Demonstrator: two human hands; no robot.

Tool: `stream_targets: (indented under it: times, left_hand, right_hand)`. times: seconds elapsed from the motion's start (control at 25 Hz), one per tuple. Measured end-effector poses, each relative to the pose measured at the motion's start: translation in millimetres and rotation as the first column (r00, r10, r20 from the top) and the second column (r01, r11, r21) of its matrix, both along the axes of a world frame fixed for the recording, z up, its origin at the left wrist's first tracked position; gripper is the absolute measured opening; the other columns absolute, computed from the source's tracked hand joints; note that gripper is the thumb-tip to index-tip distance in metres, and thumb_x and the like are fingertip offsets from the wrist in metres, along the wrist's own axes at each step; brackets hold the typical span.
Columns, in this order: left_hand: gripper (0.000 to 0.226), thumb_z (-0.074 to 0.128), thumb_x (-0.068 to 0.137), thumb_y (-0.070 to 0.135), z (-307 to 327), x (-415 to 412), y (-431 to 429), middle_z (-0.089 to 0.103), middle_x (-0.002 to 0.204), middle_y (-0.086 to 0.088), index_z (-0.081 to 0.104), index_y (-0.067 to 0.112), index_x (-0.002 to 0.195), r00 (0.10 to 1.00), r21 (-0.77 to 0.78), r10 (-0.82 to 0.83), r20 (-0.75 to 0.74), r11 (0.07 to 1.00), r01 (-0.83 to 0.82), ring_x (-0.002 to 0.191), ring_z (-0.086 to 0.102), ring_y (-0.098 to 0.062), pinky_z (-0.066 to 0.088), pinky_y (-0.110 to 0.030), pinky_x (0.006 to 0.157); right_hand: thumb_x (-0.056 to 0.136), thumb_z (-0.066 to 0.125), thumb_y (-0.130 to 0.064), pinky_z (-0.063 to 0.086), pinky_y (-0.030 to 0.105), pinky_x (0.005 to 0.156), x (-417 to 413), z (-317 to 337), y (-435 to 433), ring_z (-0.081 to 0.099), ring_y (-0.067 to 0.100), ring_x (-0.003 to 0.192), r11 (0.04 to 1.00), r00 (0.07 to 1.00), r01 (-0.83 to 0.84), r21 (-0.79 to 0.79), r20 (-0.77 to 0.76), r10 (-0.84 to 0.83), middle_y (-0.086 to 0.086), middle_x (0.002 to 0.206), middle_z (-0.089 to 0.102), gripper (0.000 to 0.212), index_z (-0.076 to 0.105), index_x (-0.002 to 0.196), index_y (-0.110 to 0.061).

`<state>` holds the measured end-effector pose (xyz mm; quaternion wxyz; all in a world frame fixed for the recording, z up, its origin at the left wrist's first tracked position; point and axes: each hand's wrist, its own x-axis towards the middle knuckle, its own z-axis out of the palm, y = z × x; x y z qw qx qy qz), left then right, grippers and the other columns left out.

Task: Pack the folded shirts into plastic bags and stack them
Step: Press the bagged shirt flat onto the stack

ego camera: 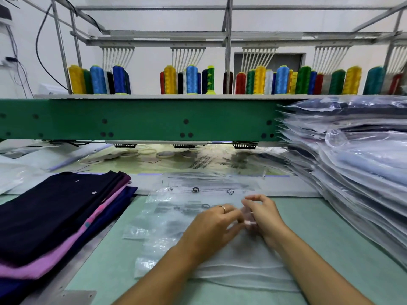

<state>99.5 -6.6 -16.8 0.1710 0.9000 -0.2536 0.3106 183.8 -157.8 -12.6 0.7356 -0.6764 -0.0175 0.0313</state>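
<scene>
A loose pile of clear plastic bags [176,219] with printed marks lies on the pale green table [330,227] in front of me. Both hands meet over it. My left hand [211,225], with a ring on one finger, and my right hand [264,213] pinch the thin edge of one bag between their fingertips. To the left lies a stack of folded shirts [55,212], dark navy on top with pink, purple and blue beneath. On the right rises a tall stack of bagged shirts [356,172].
A green machine beam [136,119] crosses the back of the table, with a shelf of coloured thread cones [191,80] above it. Paper sheets and round hoops [165,154] lie under the beam. A metal plate [72,280] runs along the table's left side.
</scene>
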Motion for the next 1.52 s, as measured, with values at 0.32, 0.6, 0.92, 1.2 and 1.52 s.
stream_targets:
  times: [0.32, 0.6, 0.92, 1.2, 1.52]
  left_hand:
    - [0.019, 0.057, 0.100, 0.037, -5, 4, 4, 0.067, 0.108, 0.008, 0.064, 0.024, 0.113, 0.989, -0.011, 0.143, 0.031, 0.990, -0.143, 0.096, 0.062, -0.017, 0.050, -0.034, 0.074]
    - [0.010, 0.057, 0.102, 0.026, -2, 11, 15, 0.069, 0.094, 0.004, 0.050, 0.022, 0.098, 0.957, -0.079, 0.267, -0.111, 0.958, -0.276, 0.090, 0.066, -0.014, 0.052, -0.036, 0.069]
    - [0.035, 0.041, 0.082, -0.014, 4, 2, 86, 0.071, 0.113, -0.001, 0.041, 0.019, 0.094, 0.741, -0.115, 0.582, -0.336, 0.755, -0.646, 0.095, 0.063, -0.021, 0.049, -0.038, 0.066]
    - [0.032, 0.034, 0.085, -0.018, 1, -5, 110, 0.065, 0.113, -0.014, 0.038, 0.011, 0.098, 0.699, -0.218, 0.619, -0.358, 0.673, -0.707, 0.113, 0.063, -0.025, 0.054, -0.050, 0.078]
    - [0.014, 0.056, 0.101, 0.020, 1, -7, 116, 0.068, 0.113, -0.002, 0.054, 0.018, 0.115, 0.696, -0.080, 0.668, -0.265, 0.704, -0.706, 0.104, 0.060, -0.026, 0.051, -0.040, 0.084]
  right_hand:
    - [0.091, 0.052, -0.007, 0.023, 0.018, 0.038, -10, -7, 16, 0.037, 0.011, 0.040, 0.976, 0.985, -0.170, -0.136, -0.033, 0.167, -0.001, 0.050, 0.050, 0.022, 0.050, 0.109, -0.019]
    - [0.099, 0.041, -0.004, 0.022, 0.018, 0.036, -6, -6, 14, 0.030, 0.010, 0.039, 0.993, 0.999, -0.048, -0.109, -0.023, 0.046, 0.005, 0.064, 0.045, 0.013, 0.046, 0.099, -0.016]
    - [0.100, 0.048, -0.003, 0.026, 0.021, 0.035, 12, -6, -15, 0.032, 0.014, 0.044, 0.990, 0.992, 0.126, -0.058, 0.006, -0.126, 0.008, 0.067, 0.046, 0.011, 0.047, 0.096, -0.013]
    - [0.100, 0.055, -0.006, 0.031, 0.024, 0.035, 19, -6, -30, 0.036, 0.015, 0.047, 0.976, 0.977, 0.214, -0.041, 0.009, -0.214, 0.009, 0.069, 0.049, 0.012, 0.050, 0.092, -0.012]
    - [0.098, 0.056, -0.005, 0.030, 0.024, 0.039, 18, -5, -31, 0.034, 0.016, 0.047, 0.972, 0.972, 0.233, -0.011, 0.031, -0.232, 0.008, 0.067, 0.047, 0.011, 0.051, 0.092, -0.013]
